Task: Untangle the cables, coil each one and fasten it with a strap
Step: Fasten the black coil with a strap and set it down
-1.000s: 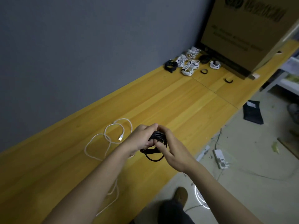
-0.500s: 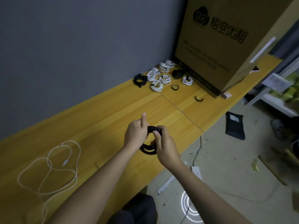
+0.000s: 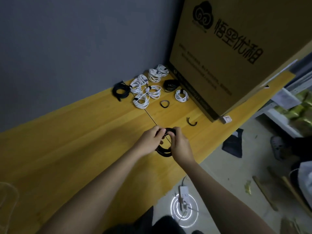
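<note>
Both hands, left hand and right hand, grip round black cable coil above wooden tabletop front edge.

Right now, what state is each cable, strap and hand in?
Black cable: coiled, held above the table by both hands.
Left hand: grips the coil's top.
Right hand: grips the coil's top.
White coils: bundled and strapped, lying by the wall.
Black coils: bundled, lying with the white ones.
Loose straps: unused, curled on the table.
White cable: uncoiled, at the left edge.
</note>
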A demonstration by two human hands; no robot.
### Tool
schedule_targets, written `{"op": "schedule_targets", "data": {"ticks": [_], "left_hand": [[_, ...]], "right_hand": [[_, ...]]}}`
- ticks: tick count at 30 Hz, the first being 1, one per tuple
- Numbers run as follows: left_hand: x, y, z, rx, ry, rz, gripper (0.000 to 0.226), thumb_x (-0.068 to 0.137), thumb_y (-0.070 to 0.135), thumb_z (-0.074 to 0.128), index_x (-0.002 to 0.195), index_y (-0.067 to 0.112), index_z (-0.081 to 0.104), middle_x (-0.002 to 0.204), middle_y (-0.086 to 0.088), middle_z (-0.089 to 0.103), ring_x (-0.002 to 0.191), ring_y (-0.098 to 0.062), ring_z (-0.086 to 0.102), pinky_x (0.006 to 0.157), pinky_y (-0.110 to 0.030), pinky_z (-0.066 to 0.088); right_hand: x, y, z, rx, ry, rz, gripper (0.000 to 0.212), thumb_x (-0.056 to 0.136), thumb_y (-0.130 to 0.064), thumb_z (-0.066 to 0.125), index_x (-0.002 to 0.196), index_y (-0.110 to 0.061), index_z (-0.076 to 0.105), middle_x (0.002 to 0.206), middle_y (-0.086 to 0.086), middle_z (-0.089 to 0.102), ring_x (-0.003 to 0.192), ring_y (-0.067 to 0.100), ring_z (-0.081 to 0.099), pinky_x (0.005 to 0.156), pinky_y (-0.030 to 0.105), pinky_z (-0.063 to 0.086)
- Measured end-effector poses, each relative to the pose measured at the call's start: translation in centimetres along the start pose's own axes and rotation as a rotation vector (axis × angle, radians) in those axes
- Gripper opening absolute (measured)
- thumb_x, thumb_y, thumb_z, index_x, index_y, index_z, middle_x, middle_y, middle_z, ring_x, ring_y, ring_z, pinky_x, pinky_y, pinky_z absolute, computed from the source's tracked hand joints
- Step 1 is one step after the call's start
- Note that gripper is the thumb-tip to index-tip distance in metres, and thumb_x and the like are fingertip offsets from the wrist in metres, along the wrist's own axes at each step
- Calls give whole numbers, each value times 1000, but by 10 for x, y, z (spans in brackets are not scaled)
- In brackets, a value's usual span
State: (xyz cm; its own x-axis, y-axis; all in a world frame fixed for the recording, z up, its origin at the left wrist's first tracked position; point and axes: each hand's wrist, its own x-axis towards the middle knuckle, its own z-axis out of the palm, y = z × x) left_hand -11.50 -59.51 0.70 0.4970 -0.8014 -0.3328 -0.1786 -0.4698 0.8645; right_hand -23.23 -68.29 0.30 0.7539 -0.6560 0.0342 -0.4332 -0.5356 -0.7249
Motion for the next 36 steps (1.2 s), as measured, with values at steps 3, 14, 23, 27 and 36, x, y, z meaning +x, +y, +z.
{"op": "schedule_targets", "data": {"ticks": [3, 14, 23, 27, 36], "left_hand": [[38, 0, 6, -155, 15, -147, 28, 102, 40, 38, 115, 20, 53, 102, 7, 58, 90, -13, 60, 76, -39, 59], [121, -16, 41, 152, 104, -297, 24, 103, 26, 42, 114, 11, 57, 113, -7, 60, 97, -28, 59, 82, -43, 51], [194, 10, 122, 248, 161, -389, 33, 98, 39, 49, 109, 9, 59, 106, -10, 62, 96, -28, 60, 71, -34, 43], [223, 16, 142, 324, 166, -395, 30, 97, 38, 51, 103, 9, 57, 102, -10, 62, 93, -28, 60, 70, -36, 46], [220, 8, 123, 112, 269, -273, 4, 94, 15, 55, 95, 14, 59, 96, -3, 62, 93, -25, 60, 64, -32, 42]], "right_hand": [[26, 32, -11, -11, 9, 79, 26, 99, -40, 35, 105, -18, 49, 76, -11, 53, 56, 3, 52, 44, 18, 35], [91, 156, -74, -68, -104, 206, 27, 102, -34, 38, 113, -13, 51, 95, 11, 66, 73, 25, 60, 58, 31, 40], [140, 211, -105, -139, -275, 72, 31, 101, -30, 40, 115, -5, 52, 88, 13, 64, 74, 35, 61, 56, 31, 37], [152, 214, -109, -174, -362, -41, 30, 100, -27, 41, 114, -2, 53, 91, 15, 65, 73, 34, 62, 56, 30, 36], [177, 183, -109, -126, -507, -124, 30, 100, -28, 40, 118, -7, 51, 81, 5, 65, 67, 21, 65, 58, 39, 51]]}}
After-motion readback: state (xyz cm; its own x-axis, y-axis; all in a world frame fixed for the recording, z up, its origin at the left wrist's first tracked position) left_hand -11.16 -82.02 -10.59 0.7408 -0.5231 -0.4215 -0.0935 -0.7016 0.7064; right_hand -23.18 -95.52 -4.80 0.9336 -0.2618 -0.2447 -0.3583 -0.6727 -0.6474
